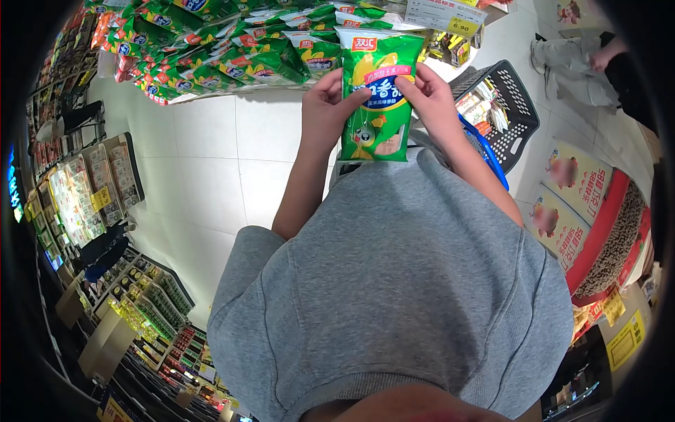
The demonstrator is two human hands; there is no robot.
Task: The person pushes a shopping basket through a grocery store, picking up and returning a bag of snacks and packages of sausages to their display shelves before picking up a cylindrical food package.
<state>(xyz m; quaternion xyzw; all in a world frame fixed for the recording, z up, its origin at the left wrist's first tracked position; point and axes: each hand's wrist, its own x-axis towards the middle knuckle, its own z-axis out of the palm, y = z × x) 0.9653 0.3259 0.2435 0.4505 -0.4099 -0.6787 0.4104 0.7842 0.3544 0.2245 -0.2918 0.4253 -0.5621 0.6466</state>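
Note:
A green and white packet of corn sausages is held upright in front of my chest, its printed front facing me. My left hand grips the left edge with the thumb on the front. On the opposite edge, my right hand pinches it the same way; the fingers behind the packet are hidden. Just beyond lies a display of similar green packets, stacked in rows. A dark shopping basket with a blue handle is beside my right forearm, with several packaged goods inside.
A price sign reading 6.90 stands at the display's front right. Another person's legs are at the upper right. A round red bin of small dark items stands at right. Shelves line the left, across a tiled floor.

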